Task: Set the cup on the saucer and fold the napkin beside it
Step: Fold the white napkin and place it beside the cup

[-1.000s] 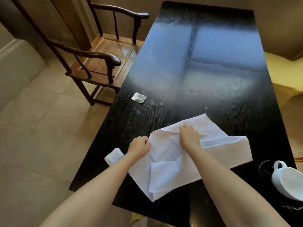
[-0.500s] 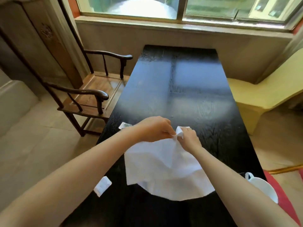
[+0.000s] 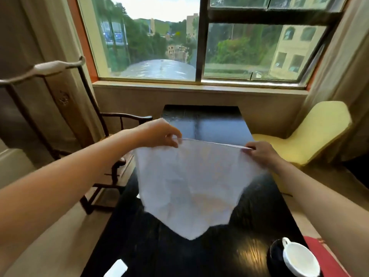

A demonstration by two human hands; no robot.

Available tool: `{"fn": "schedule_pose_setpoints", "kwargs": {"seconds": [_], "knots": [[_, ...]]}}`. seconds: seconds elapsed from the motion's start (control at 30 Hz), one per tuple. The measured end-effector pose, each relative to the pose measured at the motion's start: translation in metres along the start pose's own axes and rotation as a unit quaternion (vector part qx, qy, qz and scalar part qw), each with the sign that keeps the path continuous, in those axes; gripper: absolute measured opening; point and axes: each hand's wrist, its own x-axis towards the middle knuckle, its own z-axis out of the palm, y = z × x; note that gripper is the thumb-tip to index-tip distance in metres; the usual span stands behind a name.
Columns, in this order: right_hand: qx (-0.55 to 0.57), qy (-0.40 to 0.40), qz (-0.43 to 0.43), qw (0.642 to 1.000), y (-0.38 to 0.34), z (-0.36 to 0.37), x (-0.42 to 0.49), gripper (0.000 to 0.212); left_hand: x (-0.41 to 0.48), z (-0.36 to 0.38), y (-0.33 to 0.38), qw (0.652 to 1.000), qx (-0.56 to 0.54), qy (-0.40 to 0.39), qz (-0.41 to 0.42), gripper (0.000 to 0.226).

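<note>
A white napkin (image 3: 191, 182) hangs spread out in the air above the black table (image 3: 259, 206). My left hand (image 3: 159, 133) pinches its upper left corner and my right hand (image 3: 259, 153) pinches its upper right corner, with the top edge stretched between them. The lowest corner of the cloth dangles just over the tabletop. A white cup (image 3: 299, 258) with its handle pointing away sits on a dark saucer (image 3: 274, 254) at the near right of the table.
A dark wooden armchair (image 3: 83, 124) stands left of the table and a yellow chair (image 3: 311, 138) stands right. A small white packet (image 3: 116, 269) lies at the table's near left edge. Something red (image 3: 323, 256) lies beside the saucer. A window is ahead.
Both hands lifted the napkin off the table and moved apart, pulling its top edge taut. The view tilted up toward the window.
</note>
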Motion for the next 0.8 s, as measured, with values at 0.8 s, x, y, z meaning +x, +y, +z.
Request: {"fn": "schedule_pose_setpoints", "kwargs": {"seconds": [0.8], "knots": [[0.244,0.095,0.212,0.941,0.036,-0.039,0.06,0.019,0.064,0.037,-0.07,0.956,-0.027,0.111,-0.271,0.016]]}}
